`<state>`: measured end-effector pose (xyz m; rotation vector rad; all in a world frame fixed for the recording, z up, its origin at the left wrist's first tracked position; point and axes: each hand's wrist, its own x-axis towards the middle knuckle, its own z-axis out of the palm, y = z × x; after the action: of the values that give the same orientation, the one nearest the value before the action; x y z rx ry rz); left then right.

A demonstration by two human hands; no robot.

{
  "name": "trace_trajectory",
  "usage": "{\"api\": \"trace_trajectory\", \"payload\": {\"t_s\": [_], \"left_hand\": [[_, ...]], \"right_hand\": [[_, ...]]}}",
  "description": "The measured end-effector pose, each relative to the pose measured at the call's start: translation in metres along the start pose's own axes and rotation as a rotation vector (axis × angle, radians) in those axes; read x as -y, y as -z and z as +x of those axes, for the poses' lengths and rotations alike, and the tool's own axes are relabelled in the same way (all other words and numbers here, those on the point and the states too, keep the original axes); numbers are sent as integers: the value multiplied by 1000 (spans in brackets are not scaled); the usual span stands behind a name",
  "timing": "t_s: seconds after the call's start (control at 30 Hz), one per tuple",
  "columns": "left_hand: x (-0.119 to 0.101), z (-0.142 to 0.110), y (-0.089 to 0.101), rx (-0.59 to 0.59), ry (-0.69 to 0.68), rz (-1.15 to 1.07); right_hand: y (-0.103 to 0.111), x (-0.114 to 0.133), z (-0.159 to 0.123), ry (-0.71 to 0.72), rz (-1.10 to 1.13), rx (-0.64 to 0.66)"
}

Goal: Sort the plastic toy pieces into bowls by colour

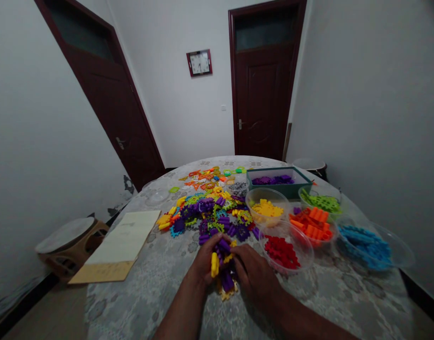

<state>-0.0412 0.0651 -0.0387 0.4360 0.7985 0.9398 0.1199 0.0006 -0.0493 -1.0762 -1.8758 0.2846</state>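
Note:
At the near side of the table, my left hand (205,260) is wrapped round a cluster of purple and yellow plastic building pieces (222,249). A yellow ribbed piece (214,265) sticks out by its thumb side. My right hand (255,268) has its fingers closed against the right side of the same cluster; its fingertips are partly hidden. Below the hands, more purple and yellow gear-shaped pieces (227,283) show, and I cannot tell whether they join the cluster. Just beyond lies a big mixed pile of purple, green, yellow and blue pieces (209,210).
To the right stand clear bowls of yellow (268,190), red (310,255), orange (333,236), green (339,208) and blue pieces (408,257). Behind them is a green box (298,191) with purple pieces. An open notebook (124,236) lies left. Orange flat pieces (202,178) are scattered farther back.

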Motion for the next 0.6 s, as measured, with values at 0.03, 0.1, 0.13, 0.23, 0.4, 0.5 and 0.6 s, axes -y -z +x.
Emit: {"api": "trace_trajectory", "payload": {"t_s": [0.03, 0.1, 0.13, 0.23, 0.4, 0.5, 0.6], "left_hand": [[0, 0, 0, 1, -2, -2], [0, 0, 0, 2, -1, -5], [0, 0, 0, 3, -3, -8], [0, 1, -1, -1, -10, -9], [-2, 3, 2, 24, 12, -23], [-2, 4, 5, 62, 30, -47], [-2, 5, 6, 71, 21, -52]], "right_hand": [[0, 0, 0, 6, 8, -2], [0, -1, 0, 21, 15, -17], [-1, -1, 0, 26, 13, -22], [-1, -1, 1, 35, 1, -29], [4, 3, 3, 57, -10, -86], [9, 5, 6, 76, -13, -126], [14, 7, 8, 99, -13, -137]]}}
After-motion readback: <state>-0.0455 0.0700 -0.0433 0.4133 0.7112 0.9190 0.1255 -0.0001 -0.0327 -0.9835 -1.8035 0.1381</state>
